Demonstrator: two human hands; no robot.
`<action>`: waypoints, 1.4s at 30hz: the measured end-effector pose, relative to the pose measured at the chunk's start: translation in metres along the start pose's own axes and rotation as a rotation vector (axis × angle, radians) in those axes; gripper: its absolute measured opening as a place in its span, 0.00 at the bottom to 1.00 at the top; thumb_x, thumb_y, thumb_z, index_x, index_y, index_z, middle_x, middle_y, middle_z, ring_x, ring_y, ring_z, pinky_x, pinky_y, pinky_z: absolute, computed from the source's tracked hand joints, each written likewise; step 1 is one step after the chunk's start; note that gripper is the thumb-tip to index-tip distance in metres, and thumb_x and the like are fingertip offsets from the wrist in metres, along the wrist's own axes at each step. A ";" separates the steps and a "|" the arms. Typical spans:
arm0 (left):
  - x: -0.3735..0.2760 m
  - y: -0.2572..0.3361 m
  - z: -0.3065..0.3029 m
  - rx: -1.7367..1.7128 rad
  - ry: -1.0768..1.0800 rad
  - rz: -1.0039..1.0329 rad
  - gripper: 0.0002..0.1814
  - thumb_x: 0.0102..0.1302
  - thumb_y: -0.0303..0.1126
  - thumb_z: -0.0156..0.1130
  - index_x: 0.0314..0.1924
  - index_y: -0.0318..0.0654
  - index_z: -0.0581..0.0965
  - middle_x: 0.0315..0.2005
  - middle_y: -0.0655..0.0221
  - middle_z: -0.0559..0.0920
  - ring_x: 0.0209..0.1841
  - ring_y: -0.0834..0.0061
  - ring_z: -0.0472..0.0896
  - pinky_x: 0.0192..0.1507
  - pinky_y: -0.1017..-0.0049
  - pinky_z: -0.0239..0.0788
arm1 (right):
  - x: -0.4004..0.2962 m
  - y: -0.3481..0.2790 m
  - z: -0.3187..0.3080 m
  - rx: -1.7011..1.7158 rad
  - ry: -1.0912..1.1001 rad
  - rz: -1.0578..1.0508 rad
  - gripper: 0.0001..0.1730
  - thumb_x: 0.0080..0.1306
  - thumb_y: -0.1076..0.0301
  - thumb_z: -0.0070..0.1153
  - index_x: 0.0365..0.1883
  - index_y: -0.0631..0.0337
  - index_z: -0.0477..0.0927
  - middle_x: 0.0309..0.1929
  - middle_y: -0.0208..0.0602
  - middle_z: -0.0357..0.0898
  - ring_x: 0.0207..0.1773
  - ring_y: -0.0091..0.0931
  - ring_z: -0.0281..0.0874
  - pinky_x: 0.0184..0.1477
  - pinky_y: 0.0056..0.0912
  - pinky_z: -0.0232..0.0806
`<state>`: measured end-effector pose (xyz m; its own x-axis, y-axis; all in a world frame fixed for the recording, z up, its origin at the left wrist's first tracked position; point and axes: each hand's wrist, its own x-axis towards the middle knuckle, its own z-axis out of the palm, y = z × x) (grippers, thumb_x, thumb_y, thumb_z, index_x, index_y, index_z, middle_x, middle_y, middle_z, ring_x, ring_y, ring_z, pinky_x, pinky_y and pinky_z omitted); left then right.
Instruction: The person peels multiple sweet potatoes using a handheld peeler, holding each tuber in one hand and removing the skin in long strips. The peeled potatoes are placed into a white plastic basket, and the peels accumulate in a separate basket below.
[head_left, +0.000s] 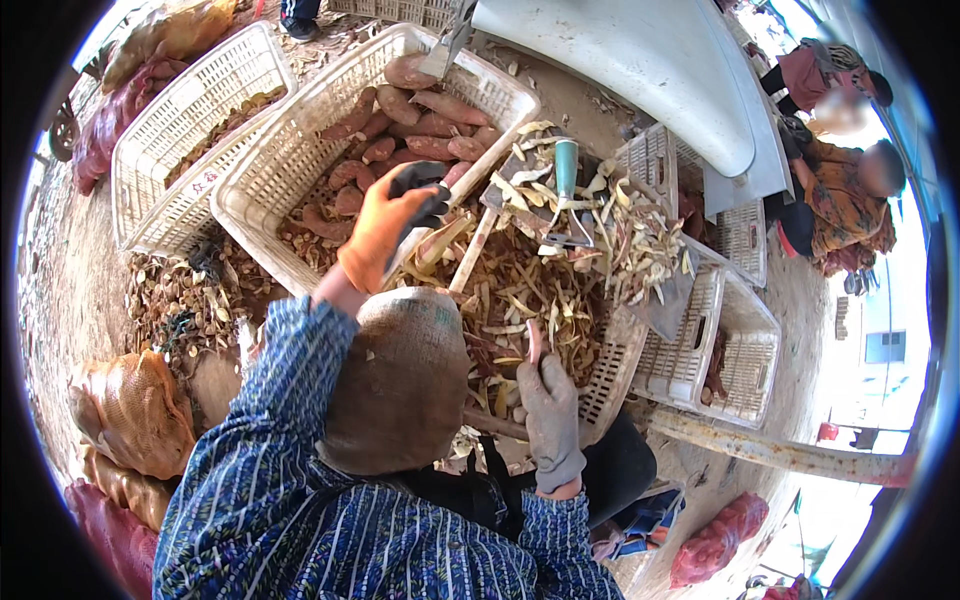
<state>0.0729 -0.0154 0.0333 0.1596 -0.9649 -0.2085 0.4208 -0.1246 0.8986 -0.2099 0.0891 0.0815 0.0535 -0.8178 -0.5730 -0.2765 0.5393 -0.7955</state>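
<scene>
My left hand (394, 221), in an orange glove with a dark palm, is over a white plastic crate (259, 176) of unpeeled sweet potatoes (435, 124). Its fingers are curled beside a reddish sweet potato (455, 174); whether they grip it is unclear. My right hand (551, 416), in a grey glove, closes on a narrow pinkish piece (534, 341) that sticks up from the fist. Below it lies a crate (611, 382) heaped with pale peelings (525, 292). A Y-shaped peeler (568, 180) with a green handle rests on peelings farther forward.
A large curved metal sheet (630, 67) juts in at the front. Other crates stand at left (199, 150) and right (739, 352). Filled mesh sacks (139, 412) lie at the left. A rusty pole (772, 446) crosses at right. Two people (847, 195) are at the far right.
</scene>
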 end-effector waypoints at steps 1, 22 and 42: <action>0.010 -0.001 -0.015 -0.034 -0.048 -0.054 0.20 0.74 0.27 0.60 0.63 0.29 0.76 0.52 0.59 0.86 0.48 0.68 0.87 0.48 0.67 0.85 | 0.001 0.007 0.001 -0.026 -0.009 0.019 0.10 0.79 0.60 0.53 0.41 0.57 0.77 0.28 0.23 0.74 0.25 0.12 0.69 0.25 0.17 0.62; 0.051 -0.131 -0.012 0.512 -0.047 -0.409 0.24 0.74 0.30 0.58 0.69 0.41 0.76 0.52 0.66 0.85 0.52 0.75 0.82 0.53 0.76 0.74 | 0.032 0.030 0.012 0.021 0.069 -0.152 0.08 0.79 0.69 0.53 0.50 0.63 0.78 0.35 0.23 0.72 0.34 0.15 0.62 0.35 0.22 0.60; 0.058 -0.165 -0.029 3.310 -0.909 0.641 0.23 0.72 0.40 0.61 0.63 0.42 0.81 0.65 0.47 0.77 0.64 0.43 0.77 0.42 0.55 0.71 | 0.025 0.042 -0.001 0.085 0.080 -0.209 0.16 0.77 0.76 0.51 0.61 0.68 0.77 0.41 0.29 0.79 0.34 0.14 0.69 0.36 0.18 0.66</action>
<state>0.0386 -0.0446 -0.1381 -0.3215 -0.7649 -0.5581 -0.0332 0.5982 -0.8007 -0.2208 0.0913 0.0342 0.0243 -0.9248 -0.3796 -0.1853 0.3690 -0.9108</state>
